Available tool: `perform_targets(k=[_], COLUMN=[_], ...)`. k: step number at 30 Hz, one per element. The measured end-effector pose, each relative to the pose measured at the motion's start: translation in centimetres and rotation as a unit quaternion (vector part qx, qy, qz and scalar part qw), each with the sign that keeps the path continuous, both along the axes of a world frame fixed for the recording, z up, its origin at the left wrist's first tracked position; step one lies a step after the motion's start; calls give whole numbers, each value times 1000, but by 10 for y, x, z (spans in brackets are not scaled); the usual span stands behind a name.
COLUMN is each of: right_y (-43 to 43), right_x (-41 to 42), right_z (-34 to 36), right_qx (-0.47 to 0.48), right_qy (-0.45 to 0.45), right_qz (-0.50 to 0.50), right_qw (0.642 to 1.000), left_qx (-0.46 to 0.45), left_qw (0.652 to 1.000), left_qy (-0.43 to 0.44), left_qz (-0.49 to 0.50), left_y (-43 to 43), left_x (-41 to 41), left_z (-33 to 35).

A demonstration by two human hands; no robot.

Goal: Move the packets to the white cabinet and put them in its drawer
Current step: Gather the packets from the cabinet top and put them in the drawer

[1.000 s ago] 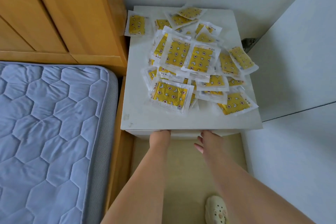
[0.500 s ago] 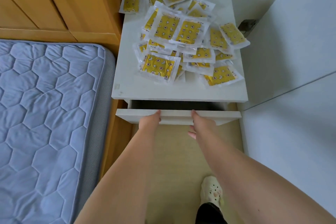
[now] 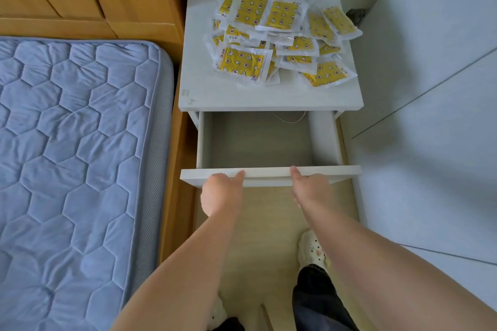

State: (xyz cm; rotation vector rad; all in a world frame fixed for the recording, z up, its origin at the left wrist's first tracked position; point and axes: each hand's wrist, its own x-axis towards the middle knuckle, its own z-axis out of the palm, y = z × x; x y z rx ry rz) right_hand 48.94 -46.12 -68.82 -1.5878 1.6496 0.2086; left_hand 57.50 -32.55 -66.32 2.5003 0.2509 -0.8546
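White drawer (image 3: 269, 172): gripping its front edge with left hand (image 3: 222, 193) and right hand (image 3: 309, 188), pulling evenly and straight, not tilting, before reaching for packets (image 3: 269, 35).

Both your arms reach forward, bare and nearly parallel — your left hand (image 3: 222, 192) and right hand (image 3: 309, 188) grip the drawer front (image 3: 267, 172), thumbs on top.

Just one camera here, worn on the person's head, looking forward and steeply down. It hangs close above the white cabinet (image 3: 269, 97), whose top fills the upper middle of the view, with the pulled-out drawer (image 3: 269, 172) at the centre. The bed (image 3: 80, 142) takes the left side, the floor (image 3: 430, 156) the right. The person's arms (image 3: 188, 263) enter from the bottom edge.
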Motion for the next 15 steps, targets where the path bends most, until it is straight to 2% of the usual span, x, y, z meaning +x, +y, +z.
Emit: perform_targets(k=[2, 3, 4, 6, 8, 11, 13, 15], right_y=[5, 7, 8, 5, 2, -1, -5, -11], right_x=[-15, -22, -26, -33, -37, -37, -33, -29], right_z=[5, 9, 11, 6, 0, 5, 10, 13], right_qx=[-139, -219, -285, -349, -335, -321, -287, -227], right_qy=[4, -16, -44, -72, -34, -9, 38, 82], right_qz=[127, 188, 243, 334, 394, 428, 435, 414], right_qw=[982, 957, 926, 873, 855, 845, 853, 878], left_qx=[10, -7, -15, -6, 7, 0, 10, 23], left_qw=[979, 958, 938, 915, 913, 942, 951, 952], left_qy=[-151, -206, -223, -175, -128, -90, -80, -84], left_qz=[-138, -200, -264, -363, -387, -323, -297, -292], left_y=[12, 17, 20, 21, 20, 20, 19, 16], left_x=[-7, -8, -7, -3, -3, -6, -10, -12], left_z=[5, 5, 3, -1, -3, -4, -1, 2])
